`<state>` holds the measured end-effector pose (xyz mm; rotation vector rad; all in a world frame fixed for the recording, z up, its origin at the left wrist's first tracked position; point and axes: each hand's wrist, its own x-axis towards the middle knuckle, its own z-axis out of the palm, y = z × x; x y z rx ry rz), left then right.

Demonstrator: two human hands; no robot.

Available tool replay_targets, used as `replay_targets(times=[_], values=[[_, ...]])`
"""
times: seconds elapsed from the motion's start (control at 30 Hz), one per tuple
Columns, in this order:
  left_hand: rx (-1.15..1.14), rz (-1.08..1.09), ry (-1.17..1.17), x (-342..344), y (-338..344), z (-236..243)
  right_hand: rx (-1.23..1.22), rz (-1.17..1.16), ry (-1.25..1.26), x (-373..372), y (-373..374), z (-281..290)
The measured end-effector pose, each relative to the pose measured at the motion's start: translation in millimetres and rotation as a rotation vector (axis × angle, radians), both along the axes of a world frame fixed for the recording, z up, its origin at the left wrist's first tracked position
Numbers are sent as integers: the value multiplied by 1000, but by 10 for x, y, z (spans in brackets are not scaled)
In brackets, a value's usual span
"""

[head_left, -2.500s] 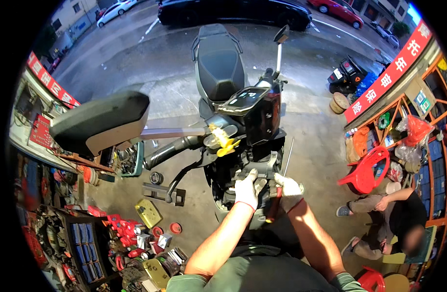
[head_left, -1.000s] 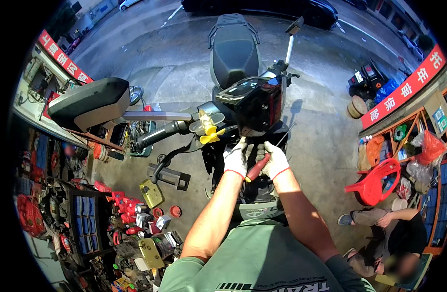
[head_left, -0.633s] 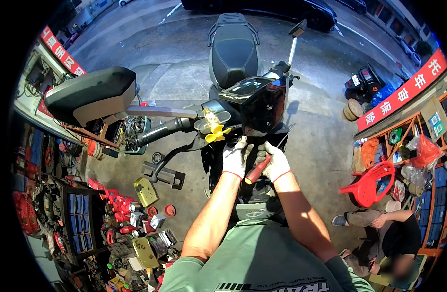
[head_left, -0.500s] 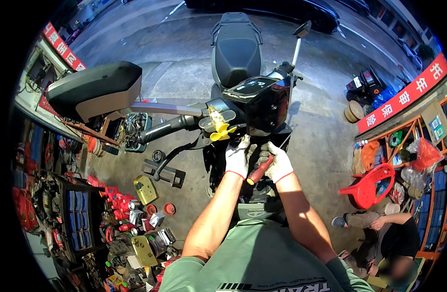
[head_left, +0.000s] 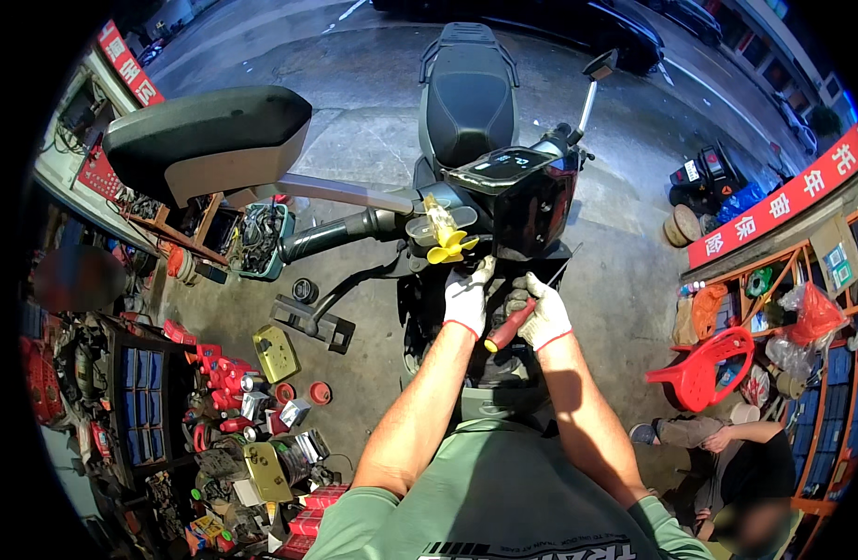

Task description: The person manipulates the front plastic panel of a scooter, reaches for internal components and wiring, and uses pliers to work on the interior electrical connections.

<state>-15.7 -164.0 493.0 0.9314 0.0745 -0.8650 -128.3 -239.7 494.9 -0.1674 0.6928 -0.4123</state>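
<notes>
A motor scooter stands before me, with its dark seat [head_left: 469, 107] at the far end and its handlebar [head_left: 340, 231] reaching left. In a white glove with dark fingertips, my left hand [head_left: 464, 301] presses its closed fingers against the front of the scooter, just below a yellow toy propeller [head_left: 449, 247]. Whatever lies in those fingertips is hidden. My right hand [head_left: 545, 317], gloved alike, is shut around a screwdriver [head_left: 511, 326] with a red and yellow handle. Its thin shaft slants up and away to the right, beside the black display housing [head_left: 531, 210].
A mirror [head_left: 205, 145] looms large at the left. On the floor there are a yellow-green tray [head_left: 276, 353], several red bottles, and a crate of cables [head_left: 264, 245]. To the right are a red plastic chair [head_left: 704, 369], orange shelves and a seated person [head_left: 755, 457].
The whole view has shifted, so the scooter sits farther right in the picture. My left fingers have straightened upward a little. The screwdriver stays in my right hand.
</notes>
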Motion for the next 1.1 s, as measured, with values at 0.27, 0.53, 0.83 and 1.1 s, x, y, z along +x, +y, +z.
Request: replay_targets(times=[0.27, 0.53, 0.83, 1.1], values=[[-40, -78, -57, 57, -62, -140, -4, -34, 53, 48, -53, 8], [12, 6, 7, 78, -118, -76, 0, -40, 24, 79, -117, -59], [361, -45, -186, 28, -72, 437, 17, -50, 11, 84, -123, -47], [180, -49, -248, 112, -190, -305, 27, -58, 4, 101, -140, -44]])
